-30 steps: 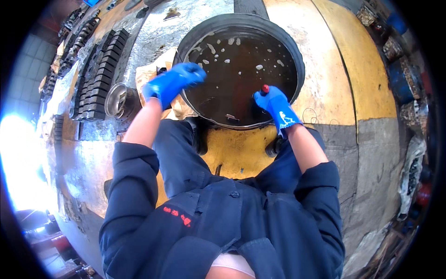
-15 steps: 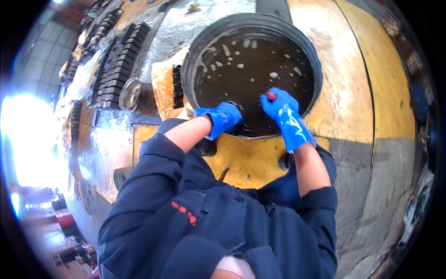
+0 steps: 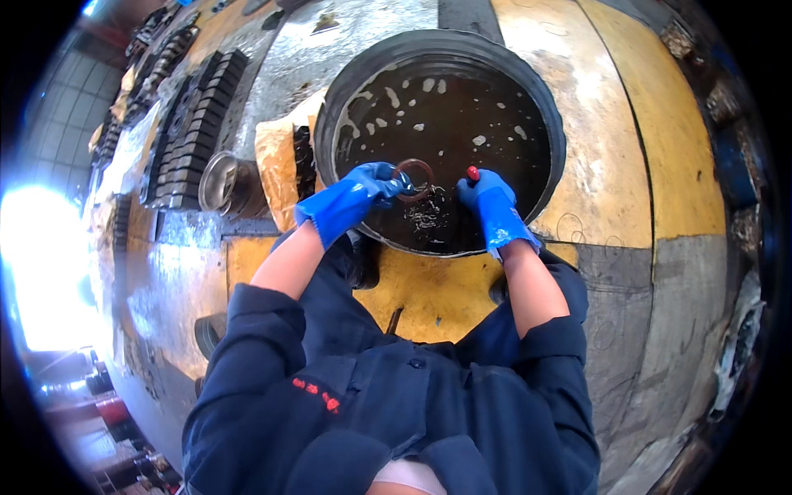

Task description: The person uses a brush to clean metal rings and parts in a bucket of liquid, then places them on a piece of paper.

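Note:
A round black tub [image 3: 554,124] in front of me holds dark, murky liquid [image 3: 454,111] with pale foam patches afloat. Above its near left part, my left hand [image 3: 351,196], in a blue rubber glove, pinches a reddish-brown ring [image 3: 431,172]. Below the ring the liquid's surface is rippled. My right hand [image 3: 492,206], gloved alike, is closed around a red-ended handle [image 3: 473,173] over the near right of the tub. What the handle belongs to is hidden by the glove and the liquid.
Left of the tub lie torn brown paper [image 3: 274,157] with dark parts in it, a metal pot [image 3: 219,183] and a row of black ribbed metal parts [image 3: 196,136]. Worn yellow plates [image 3: 615,140] and grey plates [image 3: 615,289] cover the floor. More parts line the right edge.
My left hand has risen from the liquid at the tub's near side, and the ring has come into sight in it. My right hand has shifted slightly down, keeping its hold on the handle.

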The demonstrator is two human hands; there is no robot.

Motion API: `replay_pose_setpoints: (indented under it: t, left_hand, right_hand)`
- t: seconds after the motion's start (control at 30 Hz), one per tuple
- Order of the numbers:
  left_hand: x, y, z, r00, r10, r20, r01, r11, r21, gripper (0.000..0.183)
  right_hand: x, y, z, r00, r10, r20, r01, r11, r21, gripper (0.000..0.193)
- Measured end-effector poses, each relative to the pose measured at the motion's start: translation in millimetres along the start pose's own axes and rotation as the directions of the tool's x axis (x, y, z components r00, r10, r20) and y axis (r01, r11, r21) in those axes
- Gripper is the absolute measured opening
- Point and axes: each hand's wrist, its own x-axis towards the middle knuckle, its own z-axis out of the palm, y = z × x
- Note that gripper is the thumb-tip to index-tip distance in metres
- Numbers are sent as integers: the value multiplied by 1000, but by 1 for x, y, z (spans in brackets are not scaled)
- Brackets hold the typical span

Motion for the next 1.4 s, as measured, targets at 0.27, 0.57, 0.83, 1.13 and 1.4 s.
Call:
replay_pose_setpoints:
  t: [0.27, 0.57, 0.83, 1.13, 1.4]
  left_hand:
    - [9, 14, 11, 996, 4, -85, -12, 995, -95, 30]
    - [25, 23, 32, 995, 83, -45, -85, 996, -30, 33]
    - [15, 21, 20, 983, 22, -183, -42, 994, -103, 35]
    - [11, 24, 21, 986, 81, -144, -118, 956, -268, 40]
    - [31, 24, 16, 995, 31, -92, -55, 962, -268, 42]
  right_hand:
    - [-40, -33, -39, 922, -339, -188, 320, 394, 861, 27]
    - [-20, -31, -12, 985, -147, -92, 151, 465, 873, 22]
    - [-7, -21, 3, 976, -21, -217, 172, 688, 705, 20]
    - [-19, -27, 17, 843, -364, -396, 532, 674, 512, 30]
    - [-2, -4, 5, 954, -172, -247, 299, 650, 699, 36]
